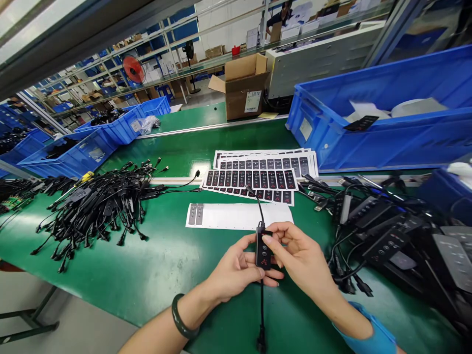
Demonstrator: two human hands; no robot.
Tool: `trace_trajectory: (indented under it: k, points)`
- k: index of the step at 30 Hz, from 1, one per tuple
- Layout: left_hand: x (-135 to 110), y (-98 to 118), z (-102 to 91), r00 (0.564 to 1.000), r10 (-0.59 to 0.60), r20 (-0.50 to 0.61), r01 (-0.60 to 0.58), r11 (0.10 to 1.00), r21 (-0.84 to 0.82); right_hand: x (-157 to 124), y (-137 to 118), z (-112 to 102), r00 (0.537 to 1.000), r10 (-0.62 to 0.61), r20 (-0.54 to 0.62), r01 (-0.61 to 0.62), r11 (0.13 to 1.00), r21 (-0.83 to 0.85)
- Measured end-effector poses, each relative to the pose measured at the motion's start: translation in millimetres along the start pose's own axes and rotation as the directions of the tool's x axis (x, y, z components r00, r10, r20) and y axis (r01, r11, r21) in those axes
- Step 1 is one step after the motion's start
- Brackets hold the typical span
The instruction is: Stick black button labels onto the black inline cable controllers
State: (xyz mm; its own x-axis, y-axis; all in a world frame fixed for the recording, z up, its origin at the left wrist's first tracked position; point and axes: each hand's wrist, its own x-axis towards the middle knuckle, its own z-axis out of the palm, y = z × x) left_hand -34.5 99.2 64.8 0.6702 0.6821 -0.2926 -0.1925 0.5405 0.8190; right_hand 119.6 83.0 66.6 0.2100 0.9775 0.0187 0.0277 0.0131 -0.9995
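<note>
My left hand [241,268] is closed around a small black inline cable controller [263,260], holding it face up over the green table. One cable leads up from its top and another hangs down to a plug [261,339]. My right hand [298,255] pinches the upper end of a black label sticker [265,242], which lies against the controller's face; grey and red symbols show on it. Just beyond my hands is a white label backing sheet [236,216] with two grey labels at its left end. Fuller label sheets [250,179] are stacked behind it.
Black cabled controllers [106,196] are heaped at the left, with more controllers [387,246] piled at the right. A large blue bin [376,142] stands behind the right pile. At the back are an open cardboard box [243,93] and blue bins [73,155].
</note>
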Motion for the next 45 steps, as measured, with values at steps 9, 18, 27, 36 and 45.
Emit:
trace_trajectory:
  k: [9,18,27,36,45]
  points:
    - [0.9,-1.5,1.4,0.999,-0.008,-0.034,0.009,0.999,0.034,-1.0,6.7,0.6,1.0,0.016,-0.009,-0.016,1.0,-0.015]
    - [2.8,-5.7,1.5,0.999,0.014,-0.042,-0.011,0.997,0.077,-0.6,16.5,-0.8,1.0,0.016,-0.019,-0.017,0.999,-0.039]
    - [2.5,-8.2,2.8,0.998,0.034,-0.052,-0.029,0.995,0.093,0.5,16.4,0.7,0.999,-0.03,-0.039,0.028,0.998,-0.054]
    - [4.8,-8.3,0.6,0.995,0.058,-0.079,-0.051,0.996,0.077,8.2,21.6,-3.8,0.995,0.09,-0.035,-0.091,0.995,-0.038]
    - [7.2,-5.6,-1.8,1.0,0.025,-0.008,-0.024,0.997,0.071,3.9,22.6,3.9,0.95,0.138,0.28,-0.126,0.99,-0.061]
